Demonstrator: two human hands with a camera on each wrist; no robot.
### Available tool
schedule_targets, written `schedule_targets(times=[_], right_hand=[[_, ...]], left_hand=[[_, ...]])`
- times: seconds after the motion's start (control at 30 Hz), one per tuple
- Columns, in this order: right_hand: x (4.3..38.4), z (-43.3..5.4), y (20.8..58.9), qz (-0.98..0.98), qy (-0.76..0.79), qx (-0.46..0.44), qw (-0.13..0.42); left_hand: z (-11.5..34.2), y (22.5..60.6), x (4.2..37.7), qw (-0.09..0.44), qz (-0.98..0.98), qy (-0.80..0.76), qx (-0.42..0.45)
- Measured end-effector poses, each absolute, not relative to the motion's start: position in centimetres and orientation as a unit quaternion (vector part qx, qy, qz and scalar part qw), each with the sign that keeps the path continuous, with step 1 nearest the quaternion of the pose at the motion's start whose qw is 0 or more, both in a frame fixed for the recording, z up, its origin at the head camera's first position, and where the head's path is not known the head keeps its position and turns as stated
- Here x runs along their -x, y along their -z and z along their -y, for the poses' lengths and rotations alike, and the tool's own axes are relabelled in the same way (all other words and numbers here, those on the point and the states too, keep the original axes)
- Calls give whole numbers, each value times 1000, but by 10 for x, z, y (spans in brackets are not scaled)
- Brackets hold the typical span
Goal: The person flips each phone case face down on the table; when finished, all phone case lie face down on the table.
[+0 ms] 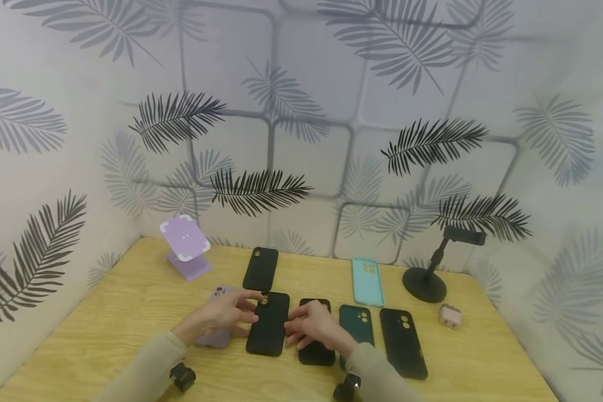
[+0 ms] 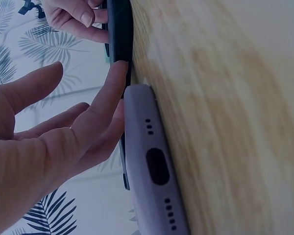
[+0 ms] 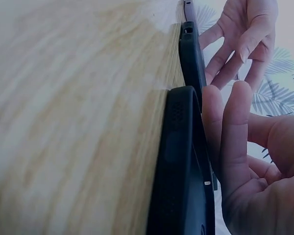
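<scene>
A black phone case (image 1: 268,332) lies on the wooden table between my two hands. My left hand (image 1: 227,311) reaches over a lilac phone case (image 1: 215,338), its loosely bent fingertips at the black case's left side. From the other side, my right hand (image 1: 317,324) brings its fingertips to the right edge, above another black case (image 1: 316,354). In the left wrist view, the lilac case (image 2: 154,196) shows its bottom edge with a port opening. The right wrist view shows the nearer black case (image 3: 179,161) beneath my extended fingers.
Behind stand a lilac stand (image 1: 186,240) and a black phone stand (image 1: 424,283). One more black case (image 1: 261,269) lies at the back. To the right are a turquoise case (image 1: 368,287), a dark green case (image 1: 354,324), a black case (image 1: 402,343) and a pink charger plug (image 1: 449,316).
</scene>
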State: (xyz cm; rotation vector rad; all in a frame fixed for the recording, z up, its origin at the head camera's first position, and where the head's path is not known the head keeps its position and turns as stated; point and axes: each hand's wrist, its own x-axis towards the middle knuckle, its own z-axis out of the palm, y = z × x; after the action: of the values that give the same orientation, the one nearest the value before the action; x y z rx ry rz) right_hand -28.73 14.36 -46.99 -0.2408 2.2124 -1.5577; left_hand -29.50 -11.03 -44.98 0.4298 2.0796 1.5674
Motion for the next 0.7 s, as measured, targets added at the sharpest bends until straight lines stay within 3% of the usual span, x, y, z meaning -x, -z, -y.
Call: schedule_targets(times=[0.37,0.7], right_hand=[[288,-146,468,-798,552,110,217],[291,-156,463,-802,557,121,182]], left_hand=[[115,448,294,249,-761,-577,-161],[106,446,298,195,-804,-541,-151]])
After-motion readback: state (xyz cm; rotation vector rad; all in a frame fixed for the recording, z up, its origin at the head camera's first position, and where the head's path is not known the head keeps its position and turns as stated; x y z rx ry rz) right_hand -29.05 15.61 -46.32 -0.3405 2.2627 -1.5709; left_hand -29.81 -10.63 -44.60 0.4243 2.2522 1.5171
